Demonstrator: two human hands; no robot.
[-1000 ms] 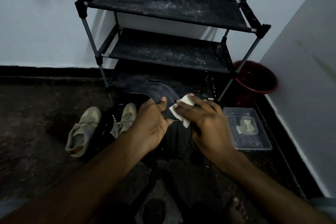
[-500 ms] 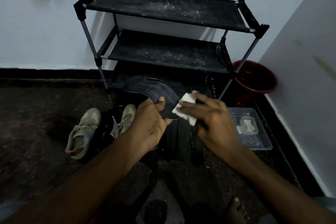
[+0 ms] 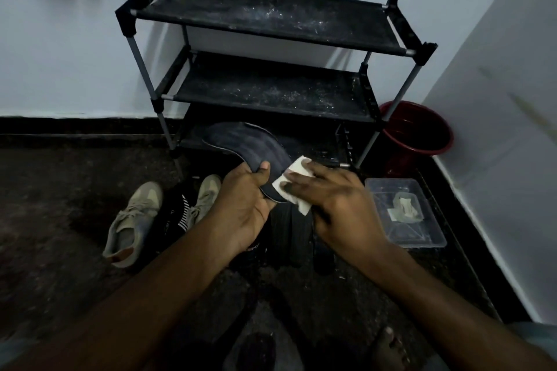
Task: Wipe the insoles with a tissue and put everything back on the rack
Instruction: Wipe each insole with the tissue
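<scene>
One dark insole (image 3: 253,153), gripped at its near end by the left hand (image 3: 244,208); the right hand (image 3: 334,205) presses a white tissue (image 3: 294,182) on it with flat fingers, before the black rack (image 3: 271,18). Dark shoes, perhaps, lie beneath; tan sneakers (image 3: 132,220) left, clear box (image 3: 422,238) and red bucket (image 3: 422,129) right.

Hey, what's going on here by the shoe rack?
A person is wiping a dark insole. The left hand grips its near end, thumb on top, while the right hand presses a white tissue against it. This is just in front of the black rack. Two tan sneakers lie on the floor to the left, not yet put back.
</scene>
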